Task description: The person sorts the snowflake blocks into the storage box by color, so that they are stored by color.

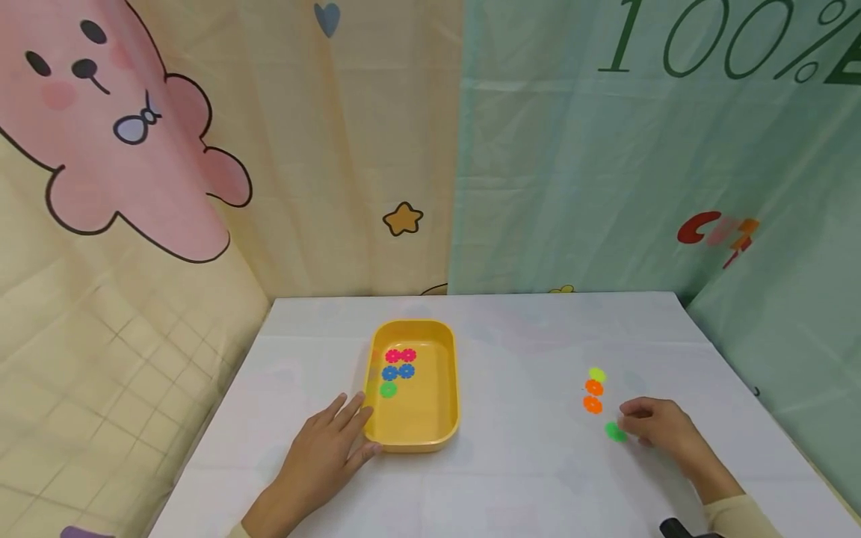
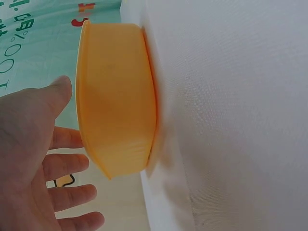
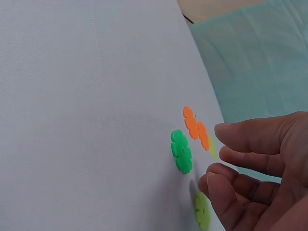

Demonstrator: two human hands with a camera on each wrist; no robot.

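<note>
A yellow tray [image 1: 444,418] stands on the white table and holds two pink discs [image 1: 400,356], two blue discs [image 1: 397,371] and one green disc [image 1: 388,389]. My left hand [image 1: 336,437] lies flat at the tray's near left corner, its straight fingers [image 2: 67,166] spread beside the tray wall [image 2: 115,106]. My right hand [image 1: 646,420] hovers over the table to the right, fingers loosely curled and holding nothing. Just left of its fingertips [image 3: 231,132] lies a green disc [image 3: 181,151]. Two orange discs [image 3: 196,127] lie beyond it, and a yellow-green disc [image 3: 202,211] lies under the thumb.
Another yellow-green disc [image 1: 596,375] lies at the far end of the row beyond the orange discs [image 1: 593,396]. Printed curtains hang close behind the table and along both sides. The table's right edge [image 1: 753,388] runs just past my right hand.
</note>
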